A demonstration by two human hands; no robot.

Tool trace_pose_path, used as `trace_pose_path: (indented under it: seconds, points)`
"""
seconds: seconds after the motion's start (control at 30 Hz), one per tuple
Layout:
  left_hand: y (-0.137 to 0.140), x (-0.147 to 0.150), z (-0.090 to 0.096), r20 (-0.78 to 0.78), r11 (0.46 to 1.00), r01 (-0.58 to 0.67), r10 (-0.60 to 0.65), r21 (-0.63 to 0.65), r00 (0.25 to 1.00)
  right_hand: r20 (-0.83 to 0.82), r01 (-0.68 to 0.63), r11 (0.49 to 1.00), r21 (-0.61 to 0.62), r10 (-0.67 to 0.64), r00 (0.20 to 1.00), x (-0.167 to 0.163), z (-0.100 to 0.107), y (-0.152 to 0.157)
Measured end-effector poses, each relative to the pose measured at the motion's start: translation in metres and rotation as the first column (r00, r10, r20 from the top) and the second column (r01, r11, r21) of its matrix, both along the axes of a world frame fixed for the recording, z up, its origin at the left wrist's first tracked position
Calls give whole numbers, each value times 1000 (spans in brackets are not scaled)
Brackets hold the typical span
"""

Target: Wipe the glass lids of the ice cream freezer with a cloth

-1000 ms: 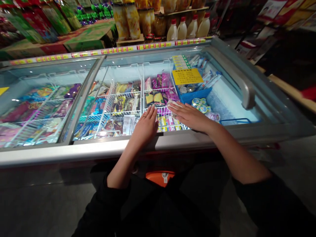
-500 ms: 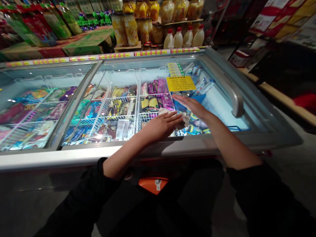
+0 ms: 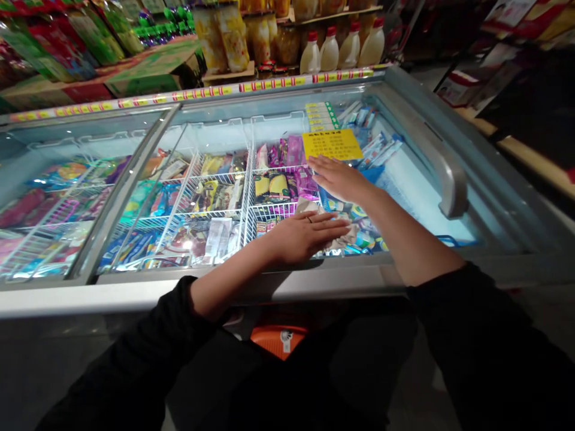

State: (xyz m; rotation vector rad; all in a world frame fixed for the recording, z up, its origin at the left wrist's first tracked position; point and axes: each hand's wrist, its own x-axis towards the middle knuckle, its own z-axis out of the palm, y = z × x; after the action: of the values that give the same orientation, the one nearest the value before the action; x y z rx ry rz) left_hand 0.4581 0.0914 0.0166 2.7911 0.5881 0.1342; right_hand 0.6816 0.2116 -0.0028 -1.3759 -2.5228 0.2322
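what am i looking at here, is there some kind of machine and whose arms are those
There's no robot: these are a person's own two bare hands, seen by a camera worn on their head, looking forward and down. Before them is a chest freezer with a glass top; colourful packets sit beneath it in white wire baskets. The left hand lies flat over a pale crumpled cloth or paper; whether it is gripped I can't tell. The right hand is palm down, fingers stretched, near a yellow sign. Jars and red-capped bottles stand behind.
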Motion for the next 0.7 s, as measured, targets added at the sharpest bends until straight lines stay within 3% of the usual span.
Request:
trace_pose_path:
  seconds: [0.1,0.2,0.33,0.47,0.6,0.7]
  points:
    - [16,-12,0,-14,991,-131,131,38,991,18,13,1000,0,-13,1000,7,1,-6]
    - [10,-27,2,-15,978,-195,196,68,980,24,74,997,29,-75,997,12,0,-7]
    - [-12,-26,2,-11,995,-88,89,46,996,19,107,990,91,-109,994,12,-2,-8]
    - [2,-16,-1,-1,996,-69,69,57,998,15,128,982,136,-131,991,10,-4,-12]
    - [27,-27,1,-25,971,-221,224,93,974,31,162,981,111,-166,986,9,-5,-15]
    - [16,-33,1,-34,951,-290,295,105,955,29,161,982,95,-164,986,9,-6,-14]
